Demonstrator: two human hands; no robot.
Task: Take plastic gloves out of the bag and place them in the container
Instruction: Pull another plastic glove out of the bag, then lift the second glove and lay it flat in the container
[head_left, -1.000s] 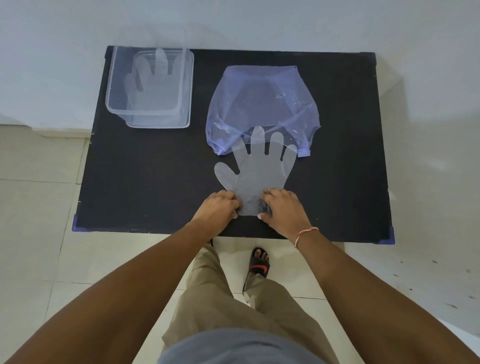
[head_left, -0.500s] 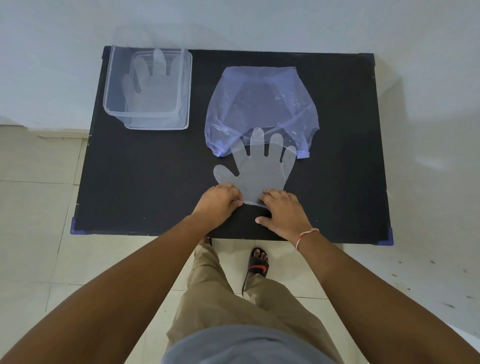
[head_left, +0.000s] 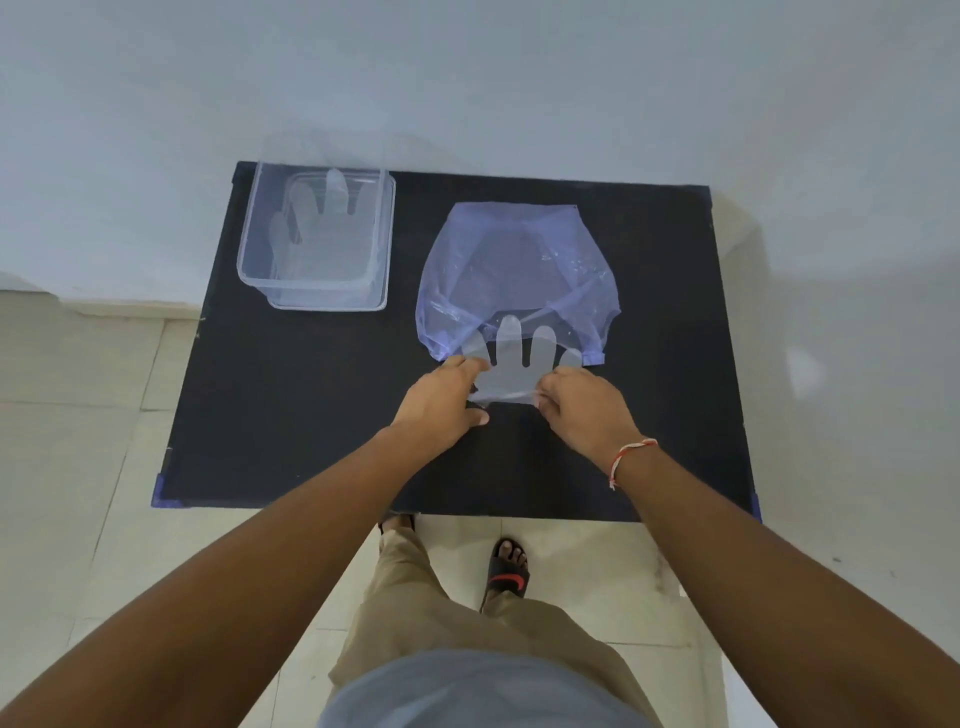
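The left hand (head_left: 441, 402) and the right hand (head_left: 584, 410) each pinch the cuff end of a clear plastic glove (head_left: 511, 366), one at either corner, with the fingers closed tight on the thin film. The cuff edge looks raised a little off the black counter (head_left: 311, 415), though the film is too sheer to be sure how much of it is clear of the surface. The glove's finger tips point away from the person and overlap the near, open edge of the pale blue bag (head_left: 519, 270), which lies flat and crumpled on the counter just beyond the hands.

To the left of the bag, at the counter's far corner, stands the clear container (head_left: 317, 236). Another glove in the container (head_left: 319, 228) lies spread inside it, its finger tips pointing toward the wall. Container and bag are apart, with bare counter between them.

A red and white thread band (head_left: 631, 457) circles the right wrist. On the near side of the counter, below the bag, a black sandal (head_left: 506, 571) shows on the tiled floor.
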